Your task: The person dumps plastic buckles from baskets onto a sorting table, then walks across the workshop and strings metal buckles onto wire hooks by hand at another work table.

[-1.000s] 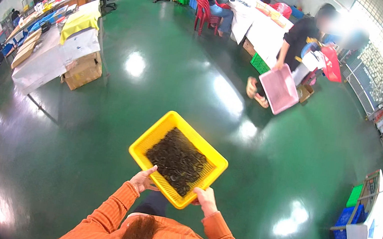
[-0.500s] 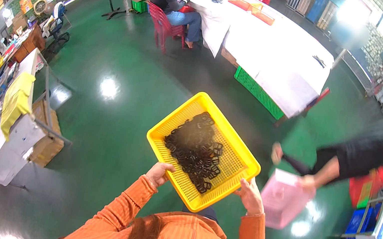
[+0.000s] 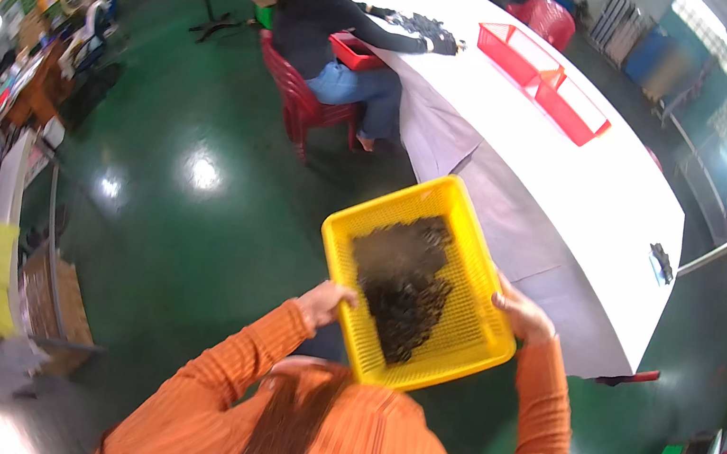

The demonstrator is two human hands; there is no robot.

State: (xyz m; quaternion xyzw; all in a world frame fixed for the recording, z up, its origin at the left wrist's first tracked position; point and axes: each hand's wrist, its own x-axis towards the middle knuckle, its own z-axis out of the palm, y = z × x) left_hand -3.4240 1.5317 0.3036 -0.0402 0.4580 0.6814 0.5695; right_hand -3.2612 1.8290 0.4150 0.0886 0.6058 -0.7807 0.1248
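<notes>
A yellow perforated plastic basket (image 3: 476, 315) is held in front of my body, tilted a little. Inside it lies a heap of small black plastic-looking pieces (image 3: 402, 315), piled toward the left side; they look like buckles or clips, but blur hides their exact kind. My left hand (image 3: 325, 303) grips the basket's left rim, thumb over the edge. At the right rim my right hand (image 3: 524, 314) is closed around the side, its lower fingers hidden. The basket overlaps the near edge of a long table (image 3: 568, 213) with a white cover.
A person (image 3: 339, 30) sits on a red chair (image 3: 293, 105) at the table, hands on a black heap (image 3: 424, 27). Red trays (image 3: 570, 113) stand on the tabletop, with a small dark bundle (image 3: 660, 262) near its right end. Cartons (image 3: 62, 302) stand at left; a fan stand (image 3: 210, 23) is behind.
I have moved forward with the basket, so the table and seated person appear closer. The person carrying a pink basket on the right has left the view. Both my hands keep their grip.
</notes>
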